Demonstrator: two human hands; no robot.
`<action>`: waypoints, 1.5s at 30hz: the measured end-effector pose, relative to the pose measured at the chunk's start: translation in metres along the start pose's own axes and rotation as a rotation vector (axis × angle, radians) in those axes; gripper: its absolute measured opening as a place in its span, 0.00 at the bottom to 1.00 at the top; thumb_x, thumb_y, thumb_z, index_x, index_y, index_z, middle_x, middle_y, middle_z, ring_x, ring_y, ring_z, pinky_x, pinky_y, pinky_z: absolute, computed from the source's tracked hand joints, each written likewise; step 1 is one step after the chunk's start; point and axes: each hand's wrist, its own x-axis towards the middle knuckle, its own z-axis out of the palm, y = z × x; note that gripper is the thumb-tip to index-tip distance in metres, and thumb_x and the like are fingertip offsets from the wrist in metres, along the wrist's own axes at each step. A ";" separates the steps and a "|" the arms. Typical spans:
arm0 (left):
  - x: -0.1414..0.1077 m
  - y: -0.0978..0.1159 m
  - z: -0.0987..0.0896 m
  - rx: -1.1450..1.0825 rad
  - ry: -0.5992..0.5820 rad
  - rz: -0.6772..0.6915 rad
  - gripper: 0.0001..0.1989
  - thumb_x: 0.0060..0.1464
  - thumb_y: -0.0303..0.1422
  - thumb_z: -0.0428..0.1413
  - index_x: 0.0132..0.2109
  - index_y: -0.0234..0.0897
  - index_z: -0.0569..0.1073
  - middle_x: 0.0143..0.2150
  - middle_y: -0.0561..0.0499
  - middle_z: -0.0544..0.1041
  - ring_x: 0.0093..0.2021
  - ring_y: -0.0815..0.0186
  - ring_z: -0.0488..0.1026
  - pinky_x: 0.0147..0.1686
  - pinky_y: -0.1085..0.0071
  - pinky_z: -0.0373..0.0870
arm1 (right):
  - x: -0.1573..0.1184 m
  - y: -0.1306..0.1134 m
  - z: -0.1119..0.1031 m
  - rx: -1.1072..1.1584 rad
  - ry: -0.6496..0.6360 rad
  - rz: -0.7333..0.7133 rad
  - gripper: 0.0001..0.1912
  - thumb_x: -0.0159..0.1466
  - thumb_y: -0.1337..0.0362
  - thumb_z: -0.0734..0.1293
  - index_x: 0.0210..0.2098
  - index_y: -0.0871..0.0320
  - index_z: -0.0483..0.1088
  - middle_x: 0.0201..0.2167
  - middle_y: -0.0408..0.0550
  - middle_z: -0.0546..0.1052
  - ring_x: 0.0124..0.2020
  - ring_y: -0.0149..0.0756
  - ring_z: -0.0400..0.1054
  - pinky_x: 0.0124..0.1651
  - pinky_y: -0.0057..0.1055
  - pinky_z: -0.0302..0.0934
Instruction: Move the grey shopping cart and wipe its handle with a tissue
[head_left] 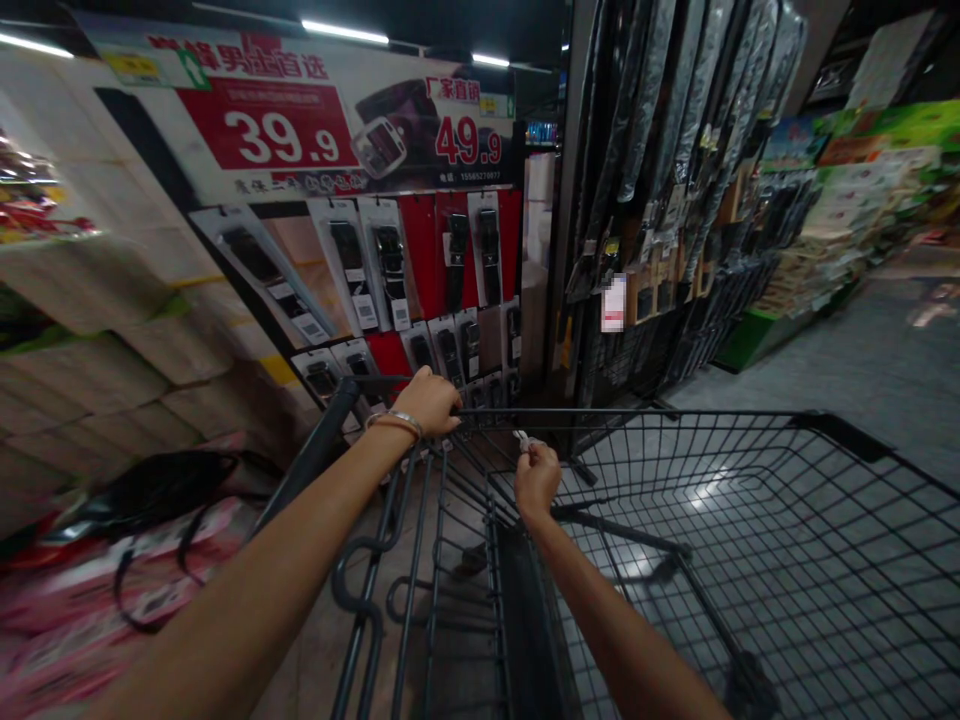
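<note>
A black wire shopping cart (720, 412) stretches across the lower view and off to the right. My left hand (429, 402), with a bracelet (397, 420) at its wrist, is closed over the cart's top rim near the handle (307, 455). Above the cart's basket, my right hand (538, 475) pinches a small whitish thing (523, 438) between thumb and fingers. Most of that thing is hidden, so its kind is unclear. The floor shows through the wire mesh, and the cart's folding rear grid (442, 570) lies between my forearms.
Packaged belts (390, 255) hang on a rack ahead, below a price sign (285, 120). More belts in plastic (675, 110) hang at its right. Pink packages (150, 580) and stacked wrapped packs (97, 370) stand at left. Grey floor (862, 350) runs along the right beside stocked shelves.
</note>
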 end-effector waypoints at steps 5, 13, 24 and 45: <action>0.001 0.000 0.002 -0.005 0.013 -0.001 0.14 0.52 0.39 0.53 0.42 0.40 0.79 0.40 0.43 0.80 0.45 0.58 0.74 0.44 0.62 0.56 | 0.007 -0.020 -0.002 0.125 0.000 -0.084 0.10 0.56 0.71 0.59 0.24 0.59 0.70 0.27 0.49 0.72 0.30 0.37 0.66 0.38 0.31 0.60; 0.001 -0.001 0.005 0.008 0.035 0.004 0.15 0.52 0.41 0.52 0.41 0.40 0.79 0.39 0.43 0.80 0.44 0.58 0.74 0.43 0.61 0.56 | -0.005 -0.008 -0.004 0.240 -0.021 -0.335 0.08 0.60 0.72 0.58 0.32 0.58 0.68 0.37 0.50 0.68 0.38 0.36 0.64 0.40 0.30 0.61; 0.002 -0.001 0.005 -0.034 0.071 -0.001 0.16 0.52 0.42 0.51 0.38 0.39 0.80 0.36 0.43 0.81 0.41 0.57 0.74 0.41 0.61 0.56 | -0.016 0.002 0.009 -0.099 -0.051 -0.469 0.11 0.62 0.74 0.59 0.31 0.57 0.70 0.36 0.51 0.71 0.41 0.41 0.61 0.46 0.38 0.57; 0.007 -0.004 0.004 -0.005 0.055 0.005 0.18 0.53 0.42 0.48 0.36 0.39 0.79 0.36 0.45 0.81 0.39 0.60 0.75 0.40 0.62 0.55 | -0.019 0.036 0.002 -0.222 -0.150 -0.351 0.13 0.61 0.74 0.60 0.29 0.58 0.74 0.37 0.52 0.72 0.39 0.39 0.64 0.45 0.33 0.58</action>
